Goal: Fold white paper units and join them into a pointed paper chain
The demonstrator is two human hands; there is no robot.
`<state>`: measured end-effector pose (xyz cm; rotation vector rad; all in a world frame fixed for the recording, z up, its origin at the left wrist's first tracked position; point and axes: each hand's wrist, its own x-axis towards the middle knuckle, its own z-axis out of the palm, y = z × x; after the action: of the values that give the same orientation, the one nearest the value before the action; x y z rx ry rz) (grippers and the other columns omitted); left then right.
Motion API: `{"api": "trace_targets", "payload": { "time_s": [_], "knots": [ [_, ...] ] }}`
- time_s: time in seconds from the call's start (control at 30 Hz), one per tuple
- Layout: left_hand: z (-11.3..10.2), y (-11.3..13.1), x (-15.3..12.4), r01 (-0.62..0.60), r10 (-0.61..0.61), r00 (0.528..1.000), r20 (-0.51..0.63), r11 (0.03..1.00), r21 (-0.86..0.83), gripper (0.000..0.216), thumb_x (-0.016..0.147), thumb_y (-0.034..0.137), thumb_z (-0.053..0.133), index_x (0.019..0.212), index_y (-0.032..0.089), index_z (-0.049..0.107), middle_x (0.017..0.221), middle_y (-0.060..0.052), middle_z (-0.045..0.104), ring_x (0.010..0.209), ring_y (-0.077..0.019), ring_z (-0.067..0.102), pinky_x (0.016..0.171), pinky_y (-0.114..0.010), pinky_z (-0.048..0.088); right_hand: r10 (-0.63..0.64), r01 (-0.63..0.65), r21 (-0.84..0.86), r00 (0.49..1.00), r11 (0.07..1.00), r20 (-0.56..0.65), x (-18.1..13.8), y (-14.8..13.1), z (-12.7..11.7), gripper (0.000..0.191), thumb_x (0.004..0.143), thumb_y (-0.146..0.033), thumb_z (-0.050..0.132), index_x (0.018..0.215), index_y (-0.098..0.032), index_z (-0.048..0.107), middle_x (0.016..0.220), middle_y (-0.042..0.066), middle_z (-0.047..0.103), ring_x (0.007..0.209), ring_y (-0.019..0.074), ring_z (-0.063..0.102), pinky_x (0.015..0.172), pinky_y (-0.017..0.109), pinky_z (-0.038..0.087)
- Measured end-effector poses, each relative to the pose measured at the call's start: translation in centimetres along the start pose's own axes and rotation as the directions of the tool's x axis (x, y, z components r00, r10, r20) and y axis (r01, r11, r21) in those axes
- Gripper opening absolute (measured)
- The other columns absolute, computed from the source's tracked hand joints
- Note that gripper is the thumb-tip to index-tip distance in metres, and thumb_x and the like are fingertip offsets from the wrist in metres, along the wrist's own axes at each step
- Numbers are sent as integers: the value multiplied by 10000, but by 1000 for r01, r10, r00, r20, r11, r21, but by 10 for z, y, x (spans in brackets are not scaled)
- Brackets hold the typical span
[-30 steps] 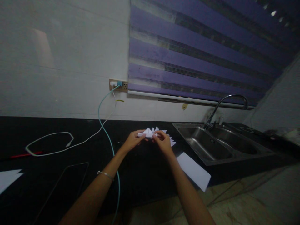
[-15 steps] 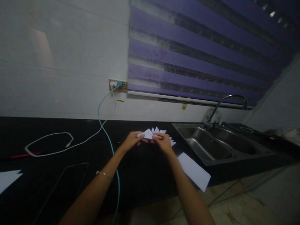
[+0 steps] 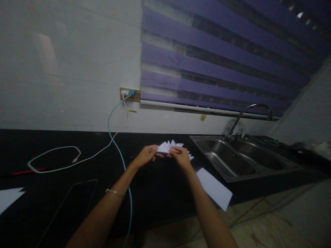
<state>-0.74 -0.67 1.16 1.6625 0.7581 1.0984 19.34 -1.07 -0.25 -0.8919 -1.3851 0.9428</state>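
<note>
A small piece of folded white paper (image 3: 163, 147), roughly triangular, is held up between both hands over the black counter. My left hand (image 3: 147, 155) pinches its left end with thumb and fingers. On the other side my right hand (image 3: 180, 156) grips the right end, thumb in front. Just behind the right hand lies a cluster of pointed folded paper pieces (image 3: 172, 142), partly hidden by that hand. Near my right forearm a flat white paper sheet (image 3: 216, 189) rests by the counter's front edge.
A steel double sink (image 3: 230, 156) with a curved faucet (image 3: 254, 106) is set in at the right. A teal cable (image 3: 119, 151) runs past my left wrist from the wall outlet (image 3: 134, 95). At left lie a white cable (image 3: 55, 148), a red pen-like item (image 3: 27, 172) and more paper (image 3: 9, 198).
Both hands keep hold of the folded paper. The left thumb has drawn back to the left, uncovering more of the paper's left side; the right hand has barely shifted.
</note>
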Motion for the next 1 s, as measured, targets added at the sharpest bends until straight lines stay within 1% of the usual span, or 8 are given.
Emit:
{"api": "trace_targets", "payload": {
  "time_s": [0.1,0.17,0.27,0.33,0.5,0.7,0.8,1.0],
  "knots": [
    [0,-2,2,-5,1,999,-48,997,-72,468,795,483,590,1107,140,525,801,-79,689,567,-140,634,431,-194,388,12,-10,53,999,999,-31,-1,-5,2,326,686,-399,725,863,-127,698,662,72,704,582,189,653,585,293,516],
    [1,-3,2,7,-11,999,-35,996,-93,460,779,487,605,1086,155,520,773,-55,677,564,-139,630,418,-186,364,20,-17,85,999,996,-41,-2,-8,4,324,685,-394,729,868,-129,692,666,69,704,583,182,652,591,290,517],
    [5,-2,-2,52,-55,995,85,998,31,396,818,521,533,792,131,598,565,-15,598,476,-109,552,456,-203,368,28,-24,107,999,994,-29,-4,-9,8,321,676,-392,736,854,-130,690,662,64,704,588,179,653,602,288,519],
    [9,0,-6,65,-78,993,93,988,138,515,846,558,449,566,139,557,474,-12,535,442,-103,498,481,-221,372,42,-42,110,999,993,8,-5,-8,10,311,674,-387,738,844,-131,690,660,63,703,593,178,656,604,284,520],
    [13,1,-12,68,-94,992,80,957,283,639,871,605,314,446,168,505,425,-16,485,415,-116,446,480,-248,350,100,-105,85,993,991,66,-5,-3,13,319,647,-398,749,817,-138,678,634,53,694,567,176,654,577,276,517],
    [12,-1,-11,125,-136,978,157,989,78,605,858,632,318,468,182,425,419,14,415,407,-112,440,476,-241,352,88,-92,44,993,995,73,-4,-1,12,344,642,-406,748,830,-129,669,621,49,682,555,176,651,553,274,514],
    [12,-2,-10,159,-151,969,196,987,-22,608,854,665,247,498,194,387,426,30,380,405,-112,438,486,-246,366,86,-90,65,994,994,64,-3,1,12,326,642,-391,754,826,-136,671,617,43,682,537,165,642,544,265,507],
    [13,-9,-7,201,-185,969,167,976,-83,584,821,700,282,515,206,339,441,48,339,392,-105,388,450,-246,331,86,-91,72,994,993,63,-3,-1,11,339,638,-405,755,837,-141,679,619,41,683,544,173,642,548,276,508]
  ]
}}
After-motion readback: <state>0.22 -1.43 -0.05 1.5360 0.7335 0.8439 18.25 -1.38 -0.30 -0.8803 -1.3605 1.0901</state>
